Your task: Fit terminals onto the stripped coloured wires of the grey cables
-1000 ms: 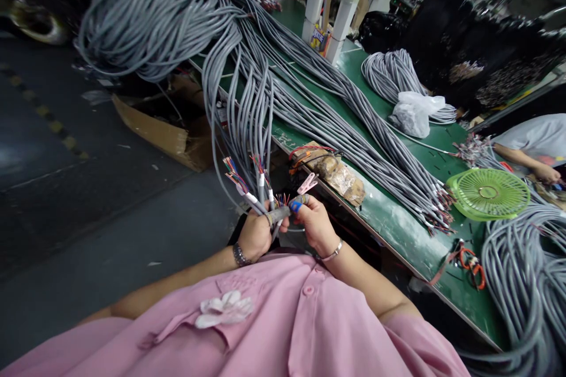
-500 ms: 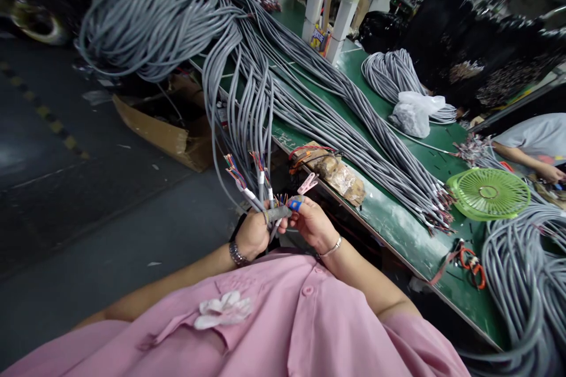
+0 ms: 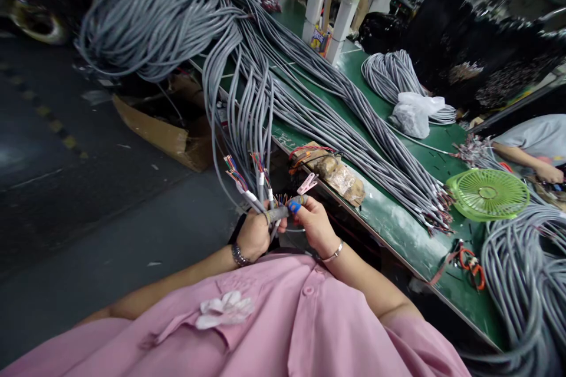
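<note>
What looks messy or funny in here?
Little pale scraps lie on the floor, as if dropped, and the side of the cardboard box looks bent. I can't see any spill or anything clearly broken.

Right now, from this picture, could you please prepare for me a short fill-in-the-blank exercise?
The cables held in the left hand have the colour ____.
The blue wrap is on the ____ hand.
The clothespin is ____ in colour.
The fan on the bench has the colour ____.

Missing words: grey; right; pink; green.
</note>
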